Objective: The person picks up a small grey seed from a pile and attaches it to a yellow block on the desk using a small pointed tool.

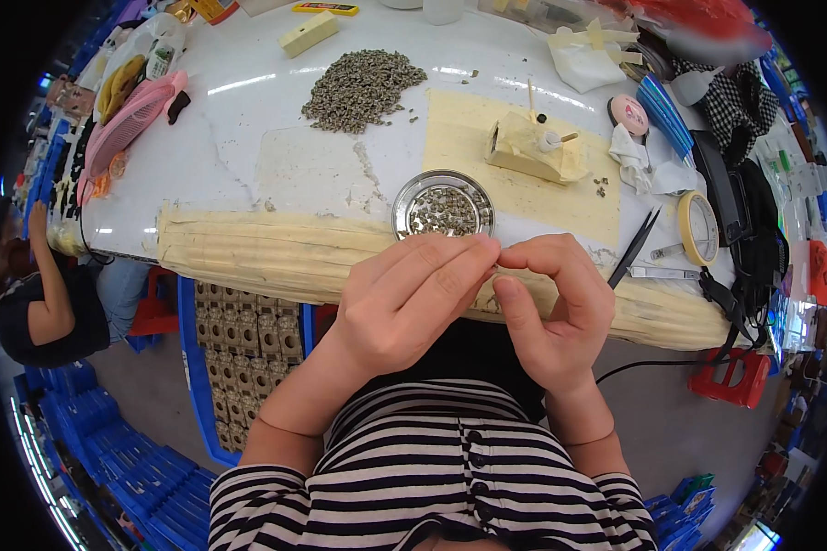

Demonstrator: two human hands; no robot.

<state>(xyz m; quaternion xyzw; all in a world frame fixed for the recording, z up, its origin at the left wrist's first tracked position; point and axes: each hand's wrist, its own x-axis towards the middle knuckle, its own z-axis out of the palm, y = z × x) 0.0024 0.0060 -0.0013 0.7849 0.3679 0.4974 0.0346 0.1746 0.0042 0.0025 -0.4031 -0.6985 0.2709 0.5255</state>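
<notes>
We sat at a wide white table (239,119), its near edge padded with a bulging band of yellowish tape (266,243). A seated co-worker (46,312) in dark clothes was off to the far left. Below the table's near edge, to our left, we had a blue tray (191,376) with rows of tan moulded parts (239,349), our left forearm crossing in front of its right side. A yellowish sheet (464,115) covered the tabletop right of centre, and at the left lay a pink mesh item (133,124).

Our left hand (413,298) and right hand (560,317) met at the near edge. The left fingers lay close together, fairly straight, hiding their own undersides and thumb; the right index finger and thumb curved toward them with a small gap at the tips. We could not tell whether either hand gripped anything.

On the far side we had a heap of small metal pieces (363,89). A tape-wrapped block (533,151) stood beyond the dish, to its right. That round metal dish (399,204) sat just past our hands with more metal bits (450,211) inside; our left hand blocked part of its near rim. Clear of our fingers at the right lay a tape roll (685,225), then black tweezers (627,261), and a few loose bits (601,186) near the block.
</notes>
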